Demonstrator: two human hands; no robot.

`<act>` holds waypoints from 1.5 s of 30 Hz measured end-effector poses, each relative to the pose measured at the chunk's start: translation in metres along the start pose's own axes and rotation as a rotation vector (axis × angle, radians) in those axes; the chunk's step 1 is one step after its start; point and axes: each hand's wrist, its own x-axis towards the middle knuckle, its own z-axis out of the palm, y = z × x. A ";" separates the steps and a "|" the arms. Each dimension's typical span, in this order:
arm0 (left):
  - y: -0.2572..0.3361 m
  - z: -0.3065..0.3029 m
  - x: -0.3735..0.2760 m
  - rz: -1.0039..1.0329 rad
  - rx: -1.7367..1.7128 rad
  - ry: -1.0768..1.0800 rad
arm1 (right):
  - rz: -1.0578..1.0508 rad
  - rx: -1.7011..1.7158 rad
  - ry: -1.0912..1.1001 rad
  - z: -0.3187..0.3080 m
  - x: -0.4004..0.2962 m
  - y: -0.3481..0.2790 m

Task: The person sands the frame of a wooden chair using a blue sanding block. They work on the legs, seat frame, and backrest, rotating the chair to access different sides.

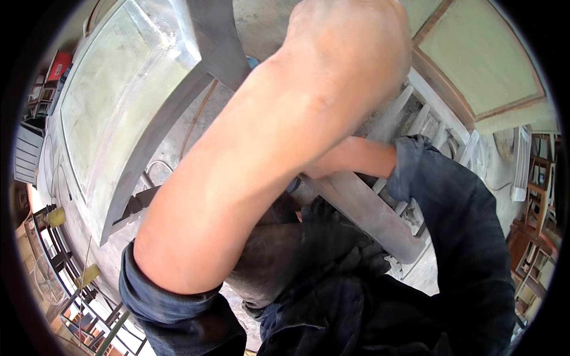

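Observation:
My left forearm crosses the middle of the view from lower left to upper right, close to the camera. At its far end my left hand (349, 26) looks bent or closed, with its fingers out of sight. Beneath that forearm, my right hand (318, 167) is mostly hidden and lies at the upper end of a grey board with a rounded end (369, 213); its grip cannot be seen. Left of the arms stands a large curved frame with pale green panels (107, 66), its edge grey. A wide grey curved piece (218, 35) meets its top corner.
A slatted grey frame (418, 111) lies at the right, below a brown-edged pale green panel (481, 62). A thin tube (196, 120) hangs over the stained floor (178, 107). Wooden furniture frames (536, 196) stand at the far right, and a dark metal rack (53, 249) at the left.

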 end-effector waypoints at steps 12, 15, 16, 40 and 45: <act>0.006 0.030 0.022 -0.314 -0.029 0.025 | 0.038 -0.092 0.006 -0.015 -0.019 -0.038; 0.007 0.029 0.014 -0.370 -0.051 0.133 | 0.163 0.016 -0.145 -0.003 -0.007 -0.032; 0.005 0.028 0.009 -0.313 0.019 0.128 | 0.351 0.114 -0.355 -0.034 0.020 -0.036; -0.003 0.063 -0.007 0.173 0.635 0.056 | 0.295 -0.105 0.163 0.031 -0.113 -0.121; -0.002 0.077 0.009 -0.277 0.106 0.018 | 0.384 -0.129 0.059 0.021 -0.215 -0.174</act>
